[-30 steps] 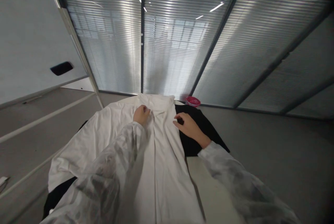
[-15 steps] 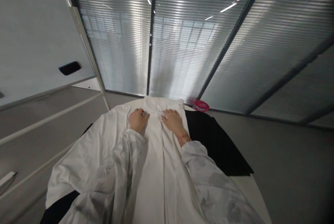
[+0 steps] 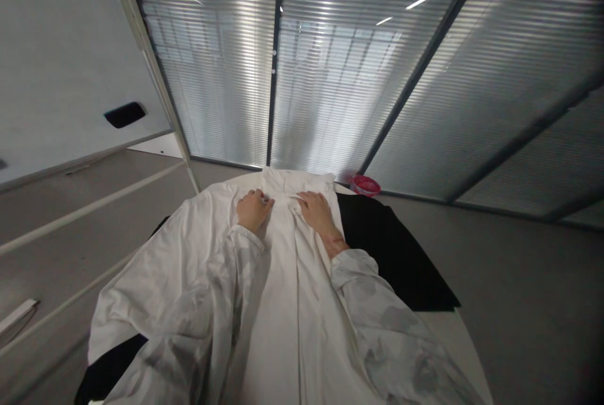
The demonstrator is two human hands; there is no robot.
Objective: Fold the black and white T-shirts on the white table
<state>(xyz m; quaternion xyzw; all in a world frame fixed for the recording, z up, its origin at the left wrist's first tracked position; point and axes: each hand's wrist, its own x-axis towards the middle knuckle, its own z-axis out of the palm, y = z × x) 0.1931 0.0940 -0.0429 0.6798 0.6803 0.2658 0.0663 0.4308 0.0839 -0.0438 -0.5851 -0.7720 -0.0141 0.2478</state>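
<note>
A white shirt (image 3: 198, 254) lies spread lengthwise over a black cloth (image 3: 391, 254) on a table, its collar at the far end. My left hand (image 3: 252, 209) rests on the shirt just left of the front placket near the collar, fingers loosely curled against the fabric. To the right of the placket my right hand (image 3: 317, 210) lies flat on the shirt, fingers stretched toward the collar. Both arms wear thin translucent sleeves. Neither hand lifts any fabric.
A small pink basket (image 3: 364, 185) stands at the table's far right corner. Glass partitions with closed blinds (image 3: 330, 72) rise behind the table. Grey floor (image 3: 519, 279) lies to the right, and a white wall panel (image 3: 61, 59) to the left.
My right hand moved left from the shirt's right edge onto its chest and flattened there. My left hand stayed near the collar. The head camera shifted slightly.
</note>
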